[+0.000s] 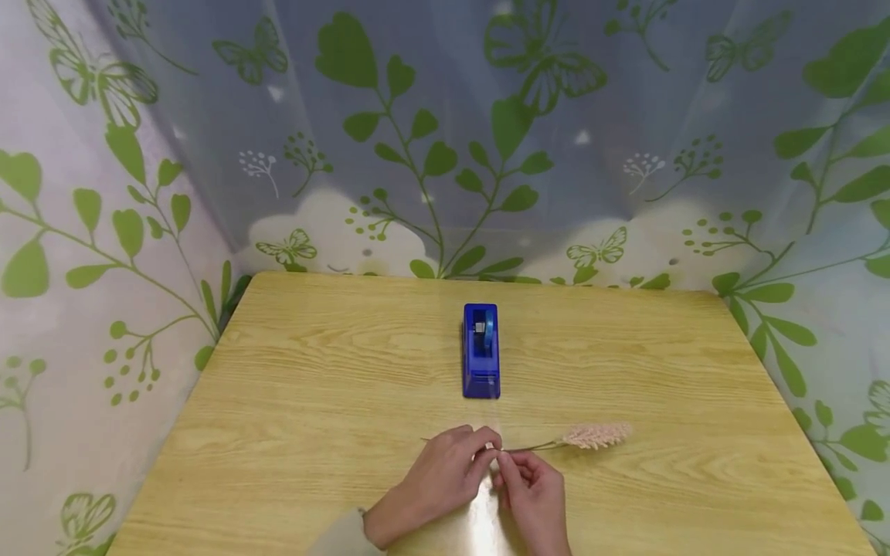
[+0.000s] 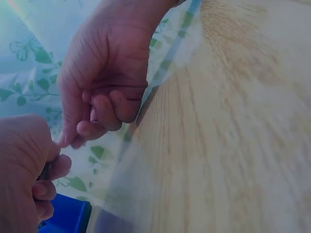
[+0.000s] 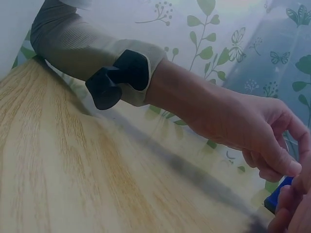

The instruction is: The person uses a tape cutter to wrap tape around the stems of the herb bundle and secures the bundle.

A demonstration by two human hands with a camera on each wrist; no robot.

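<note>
A flower stem (image 1: 531, 447) with a pink, fluffy head (image 1: 596, 435) lies crosswise just above the table. My left hand (image 1: 455, 467) holds the stem between curled fingers, and its thin end pokes out on the far left. Close against it, my right hand (image 1: 535, 494) pinches at the stem with thumb and forefinger, the fingertips of both hands meeting. Whatever sits right between the fingertips is mostly hidden. In the left wrist view the right hand (image 2: 109, 77) has its other fingers curled in. The right wrist view shows the left hand (image 3: 252, 128) from the side.
A blue tape dispenser (image 1: 481, 378) stands on the wooden table (image 1: 313, 386) just beyond the hands. Curtains (image 1: 445, 100) with green leaves and butterflies hang behind and on both sides. A dark device (image 3: 121, 77) is strapped on the left wrist.
</note>
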